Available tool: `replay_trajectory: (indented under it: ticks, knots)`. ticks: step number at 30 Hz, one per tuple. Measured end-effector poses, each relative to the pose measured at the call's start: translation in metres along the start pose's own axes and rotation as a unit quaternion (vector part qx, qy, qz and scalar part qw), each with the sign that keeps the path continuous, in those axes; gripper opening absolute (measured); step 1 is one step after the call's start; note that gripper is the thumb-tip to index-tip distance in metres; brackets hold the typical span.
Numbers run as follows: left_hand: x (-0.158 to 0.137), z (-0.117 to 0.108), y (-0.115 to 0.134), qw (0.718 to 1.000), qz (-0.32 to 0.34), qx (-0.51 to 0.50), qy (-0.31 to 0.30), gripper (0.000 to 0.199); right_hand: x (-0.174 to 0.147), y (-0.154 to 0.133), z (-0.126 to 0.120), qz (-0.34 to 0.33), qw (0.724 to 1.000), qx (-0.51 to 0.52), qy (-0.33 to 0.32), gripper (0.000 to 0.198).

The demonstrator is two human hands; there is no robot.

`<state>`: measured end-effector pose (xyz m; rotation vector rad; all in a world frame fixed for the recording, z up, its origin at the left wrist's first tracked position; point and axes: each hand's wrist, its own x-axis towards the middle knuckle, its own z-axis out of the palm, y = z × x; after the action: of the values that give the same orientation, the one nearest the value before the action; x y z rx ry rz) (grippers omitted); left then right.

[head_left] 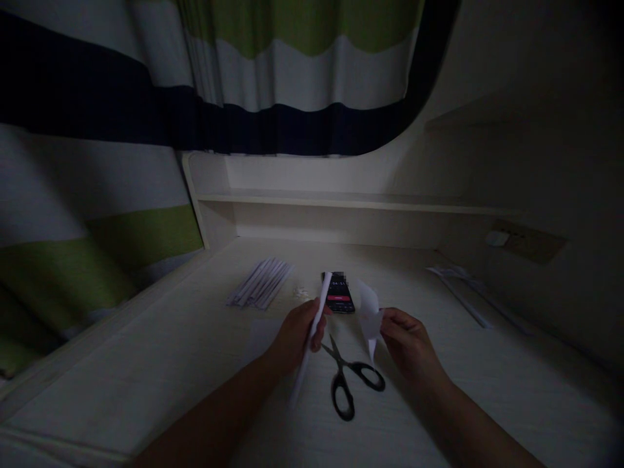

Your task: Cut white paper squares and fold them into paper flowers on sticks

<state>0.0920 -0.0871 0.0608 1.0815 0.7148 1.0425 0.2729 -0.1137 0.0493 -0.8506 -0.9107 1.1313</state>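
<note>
My left hand (298, 331) is closed round a thin white paper tube (312, 338), which slants up and away from me. In my right hand (407, 341), a small curled piece of white paper (370, 311) is pinched between thumb and fingers. A pair of scissors (344, 370) with black handles lies on the table between my hands, blades parted and pointing away. Just beyond the tube's upper end lies a phone (344, 300) with a lit screen, partly covered by the tube. A pale sheet of paper (256, 338) lies beside my left wrist.
A pile of rolled paper tubes (260, 283) lies at the back left, with small white scraps (301, 292) beside it. Long paper strips (461, 296) rest at the right. Behind are a low shelf (341, 200), a striped curtain (302, 78) and a wall socket (529, 244).
</note>
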Motion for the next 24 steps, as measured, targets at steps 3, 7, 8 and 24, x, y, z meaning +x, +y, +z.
replay_trajectory:
  ticks: [3, 7, 8, 24]
  knots:
    - [0.000, 0.001, -0.001, 1.000, 0.004, 0.012, 0.006, 0.028, -0.001, 0.000, 0.001, -0.005, 1.000, 0.005, 0.011, 0.014]
    - [-0.001, 0.003, 0.001, 0.999, 0.019, 0.025, -0.009, 0.024, -0.003, 0.001, 0.002, -0.030, 1.000, -0.008, 0.002, 0.012]
    - [-0.001, 0.003, 0.001, 0.999, 0.023, 0.031, -0.015, 0.025, -0.003, 0.002, 0.001, -0.034, 0.999, -0.014, -0.004, 0.011]
    - [-0.011, 0.011, 0.003, 0.986, -0.014, 0.139, -0.088, 0.033, -0.009, 0.006, 0.004, -0.144, 0.974, -0.174, 0.009, 0.003]
